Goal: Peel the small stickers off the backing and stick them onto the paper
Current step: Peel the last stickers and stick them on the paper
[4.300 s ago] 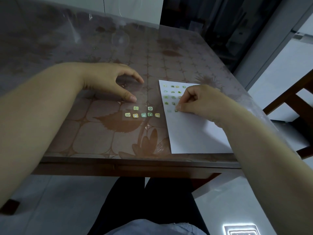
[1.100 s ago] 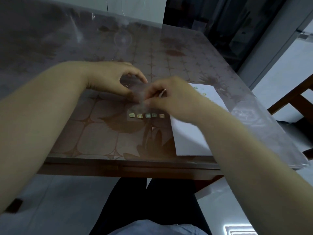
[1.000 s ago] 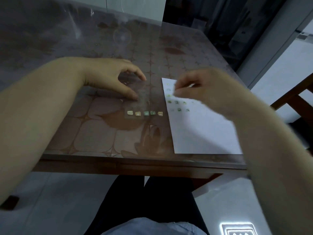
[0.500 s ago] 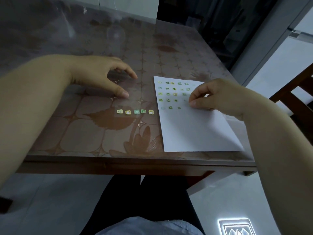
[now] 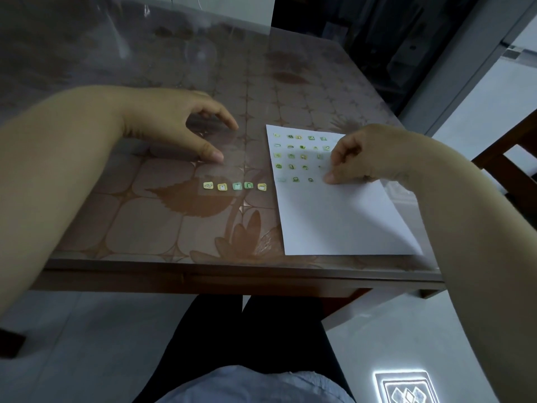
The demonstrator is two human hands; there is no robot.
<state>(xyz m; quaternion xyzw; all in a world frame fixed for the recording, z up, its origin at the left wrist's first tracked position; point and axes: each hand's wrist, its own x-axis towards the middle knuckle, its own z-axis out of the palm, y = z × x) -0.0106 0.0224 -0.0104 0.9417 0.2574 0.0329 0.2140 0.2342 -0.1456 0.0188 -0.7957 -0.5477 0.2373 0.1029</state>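
Left hand (image 5: 171, 123) grip released, fingertips (image 5: 215, 155) pressing backing (image 5: 232, 170); right hand (image 5: 369, 154) grip pinched on paper (image 5: 343, 222), contents unclear; paper nears table (image 5: 203, 274) edge.

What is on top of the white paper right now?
Rows of small stickers sit on the far part of the white paper. The right hand rests on it beside the lowest rows, thumb pressing down. Whether a sticker lies under the thumb is hidden.

White paper (image 5: 334, 216), green-yellow stickers (image 5: 234, 186), brown floral-patterned table (image 5: 162, 228)
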